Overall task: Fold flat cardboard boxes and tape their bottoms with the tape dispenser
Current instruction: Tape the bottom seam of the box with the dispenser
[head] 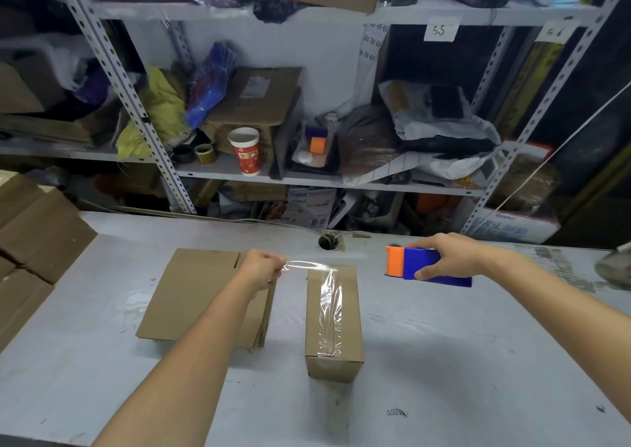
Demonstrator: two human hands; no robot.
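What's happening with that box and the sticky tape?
A person is taping a small folded cardboard box on the table. A strip of clear tape runs along its top seam. The left hand pinches the tape's loose end at the box's far end, while the right hand holds the blue-and-orange tape dispenser aside. More flat cardboard boxes lie beside it.

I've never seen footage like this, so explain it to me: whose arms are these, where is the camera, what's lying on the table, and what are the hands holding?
No machine here: a person wears a camera on the head, so this one picture looks down at their bare arms. The left hand pinches the loose end of clear tape stuck along a folded cardboard box on the grey table. The right hand holds a blue and orange tape dispenser, to the box's right. Flat cardboard boxes lie left of the folded one.
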